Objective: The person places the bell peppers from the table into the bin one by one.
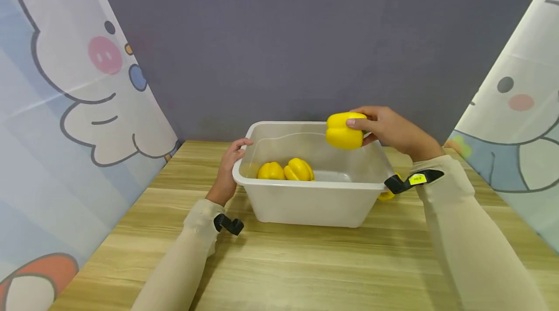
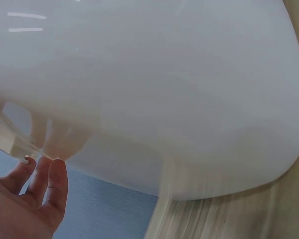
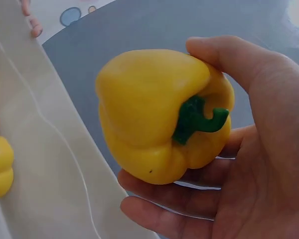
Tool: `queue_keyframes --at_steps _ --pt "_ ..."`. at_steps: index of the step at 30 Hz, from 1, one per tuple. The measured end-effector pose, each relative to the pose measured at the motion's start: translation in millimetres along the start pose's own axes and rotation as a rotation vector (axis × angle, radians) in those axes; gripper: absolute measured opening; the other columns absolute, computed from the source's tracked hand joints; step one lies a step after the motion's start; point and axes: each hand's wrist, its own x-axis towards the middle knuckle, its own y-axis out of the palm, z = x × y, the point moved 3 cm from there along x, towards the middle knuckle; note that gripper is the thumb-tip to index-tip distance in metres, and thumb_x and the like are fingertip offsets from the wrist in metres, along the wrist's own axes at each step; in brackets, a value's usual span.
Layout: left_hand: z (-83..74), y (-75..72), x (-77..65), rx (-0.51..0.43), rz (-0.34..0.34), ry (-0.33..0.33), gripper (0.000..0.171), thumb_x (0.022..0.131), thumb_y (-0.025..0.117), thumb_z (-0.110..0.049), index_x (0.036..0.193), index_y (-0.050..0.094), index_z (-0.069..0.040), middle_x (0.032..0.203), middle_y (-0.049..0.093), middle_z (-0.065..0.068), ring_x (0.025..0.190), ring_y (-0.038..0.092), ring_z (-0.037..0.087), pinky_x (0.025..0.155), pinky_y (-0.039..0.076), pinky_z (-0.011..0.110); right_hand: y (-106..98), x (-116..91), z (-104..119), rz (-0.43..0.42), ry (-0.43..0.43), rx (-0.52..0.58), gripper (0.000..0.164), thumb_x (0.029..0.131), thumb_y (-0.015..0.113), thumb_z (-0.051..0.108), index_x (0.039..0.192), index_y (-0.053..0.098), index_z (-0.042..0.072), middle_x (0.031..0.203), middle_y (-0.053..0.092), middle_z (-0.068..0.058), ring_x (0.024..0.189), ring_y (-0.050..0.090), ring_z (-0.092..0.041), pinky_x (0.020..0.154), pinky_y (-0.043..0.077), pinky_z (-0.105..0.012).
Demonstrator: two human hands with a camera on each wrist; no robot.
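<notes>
A light grey plastic bin (image 1: 305, 204) stands on the wooden table. My left hand (image 1: 226, 172) grips its left end at the rim; in the left wrist view the fingertips (image 2: 57, 172) touch the bin's outer wall (image 2: 164, 89). Above the bin's right back part, my right hand (image 1: 390, 129) holds a yellow bell pepper (image 1: 342, 131) between thumb and fingers. Its green stem (image 3: 194, 119) faces the palm in the right wrist view. Two more yellow bell peppers, one at the left (image 1: 271, 171) and one beside it (image 1: 299, 169), lie inside the bin's left half.
Something yellow (image 1: 386, 195) lies on the table right of the bin, mostly hidden behind the right wrist's black strap (image 1: 415, 179). A dark grey panel (image 1: 305, 34) rises behind the table (image 1: 284, 267). Cartoon-printed sheets hang at the left (image 1: 52, 131) and right (image 1: 519, 131).
</notes>
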Motion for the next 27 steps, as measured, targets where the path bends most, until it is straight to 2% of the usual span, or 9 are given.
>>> queue_keyframes --at_steps 7,16,23,27 --pt "-0.3 -0.7 1.2 -0.003 -0.006 0.003 0.045 0.098 0.044 -0.028 0.128 0.047 0.006 0.124 0.048 0.024 0.104 0.051 0.041 0.088 0.049 0.037 -0.4 10.1 3.5 -0.023 -0.009 0.045 0.049 0.101 0.057 0.040 0.132 0.057 0.002 0.117 0.061 -0.014 0.096 0.063 -0.028 0.081 0.056 -0.036" --pt "-0.6 0.0 1.7 -0.015 0.007 -0.003 0.046 0.097 0.044 -0.028 0.128 0.046 0.005 0.126 0.043 0.031 0.103 0.051 0.039 0.088 0.049 0.038 10.9 26.6 4.4 0.031 0.022 0.062 0.050 0.099 0.060 0.041 0.132 0.059 0.003 0.119 0.060 -0.014 0.098 0.062 -0.028 0.081 0.057 -0.039" --pt "-0.3 -0.6 1.2 -0.001 0.017 0.002 0.051 0.097 0.043 -0.031 0.131 0.044 0.007 0.129 0.040 0.034 0.107 0.047 0.047 0.088 0.048 0.039 20.2 36.6 4.0 0.067 0.039 0.052 0.050 0.098 0.062 0.041 0.132 0.058 0.005 0.118 0.062 -0.014 0.098 0.062 -0.028 0.081 0.056 -0.040" --pt "0.7 -0.8 0.8 -0.006 0.010 -0.005 0.050 0.097 0.044 -0.031 0.130 0.045 0.006 0.128 0.040 0.035 0.107 0.048 0.046 0.088 0.048 0.039 23.0 42.3 2.6 0.092 0.064 0.014 0.052 0.096 0.063 0.046 0.130 0.059 0.006 0.115 0.063 -0.013 0.098 0.062 -0.028 0.081 0.056 -0.040"
